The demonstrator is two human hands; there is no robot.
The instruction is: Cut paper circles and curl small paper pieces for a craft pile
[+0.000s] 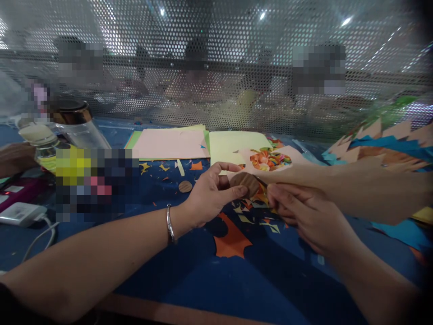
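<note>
My left hand, with a silver bracelet at the wrist, pinches a round brown wood-grained disc between thumb and fingers. Close to the disc's right edge, my right hand is closed on a thin dark tool, whose kind I cannot make out. A second brown disc lies on the blue table left of my left hand. Below my hands rests an orange paper piece with pointed corners. Small paper scraps are scattered under and around the held disc.
Paper sheets and a pale yellow sheet lie behind. Another person's forearm reaches in from the right, near my right hand. Bottles, a white charger and its cable are at left. A perforated metal screen stands behind.
</note>
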